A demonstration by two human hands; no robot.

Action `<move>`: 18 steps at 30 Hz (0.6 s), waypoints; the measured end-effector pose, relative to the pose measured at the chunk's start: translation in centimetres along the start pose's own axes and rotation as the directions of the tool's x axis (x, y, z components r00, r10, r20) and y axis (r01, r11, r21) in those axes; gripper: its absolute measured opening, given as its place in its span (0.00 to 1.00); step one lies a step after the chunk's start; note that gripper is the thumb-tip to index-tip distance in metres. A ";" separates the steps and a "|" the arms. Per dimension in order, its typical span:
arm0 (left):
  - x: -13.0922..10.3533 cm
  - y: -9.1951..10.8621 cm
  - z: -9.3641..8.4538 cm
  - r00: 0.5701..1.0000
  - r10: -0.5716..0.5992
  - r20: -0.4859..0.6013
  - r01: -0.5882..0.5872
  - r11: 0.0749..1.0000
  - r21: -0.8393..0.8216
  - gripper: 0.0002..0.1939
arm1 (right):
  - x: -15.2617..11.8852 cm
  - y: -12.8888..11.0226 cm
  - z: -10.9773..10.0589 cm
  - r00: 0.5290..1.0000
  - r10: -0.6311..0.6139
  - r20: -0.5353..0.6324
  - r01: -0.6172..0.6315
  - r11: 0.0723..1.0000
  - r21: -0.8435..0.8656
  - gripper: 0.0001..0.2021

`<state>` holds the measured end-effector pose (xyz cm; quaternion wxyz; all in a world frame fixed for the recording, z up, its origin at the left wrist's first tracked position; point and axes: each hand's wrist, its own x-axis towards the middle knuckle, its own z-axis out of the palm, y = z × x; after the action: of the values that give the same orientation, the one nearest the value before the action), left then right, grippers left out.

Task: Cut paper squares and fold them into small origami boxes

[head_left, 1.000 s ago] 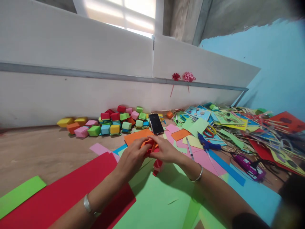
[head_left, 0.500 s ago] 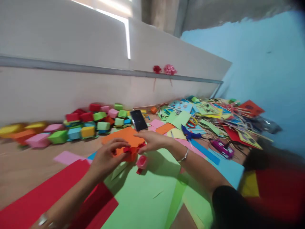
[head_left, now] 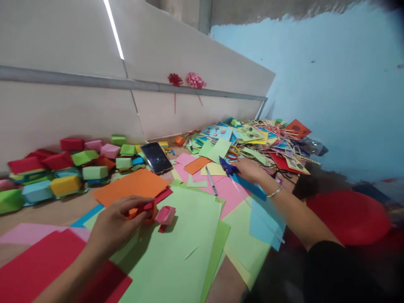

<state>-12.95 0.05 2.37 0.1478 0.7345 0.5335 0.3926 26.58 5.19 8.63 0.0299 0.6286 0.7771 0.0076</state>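
My left hand (head_left: 118, 221) pinches a small folded orange paper box (head_left: 152, 213) with red paper at its top, low over a light green sheet (head_left: 176, 235). Just right of those fingers rests a small pink paper box (head_left: 166, 215) with a red tab under it. My right hand (head_left: 249, 169) is stretched out to the right, closed around the handle of a blue glue gun (head_left: 227, 166). Its fingers are partly hidden behind the gun. A craft knife (head_left: 211, 181) lies left of the gun, on pink paper.
Rows of coloured paper boxes (head_left: 66, 185) stand at the back left, near a phone (head_left: 156, 157). Orange paper (head_left: 131, 187) and red sheets (head_left: 47, 263) lie around my left hand. Cards and sticks (head_left: 252, 134) are heaped at the back right, with scissors (head_left: 232, 152) in front.
My right hand has left the orange box and reached right to the glue gun, gripping it. My left hand keeps the box. The view has turned right.
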 end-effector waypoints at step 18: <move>-0.6 1.5 0.5 0.984 -0.177 -0.028 0.176 0.983 -0.048 0.03 | 2.9 4.9 -0.4 0.997 -0.079 0.017 0.060 0.869 0.491 0.27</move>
<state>-11.59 -0.94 2.74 0.1900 0.6745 0.5896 0.4015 30.76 9.10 9.21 -0.1158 0.5873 0.7751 -0.2022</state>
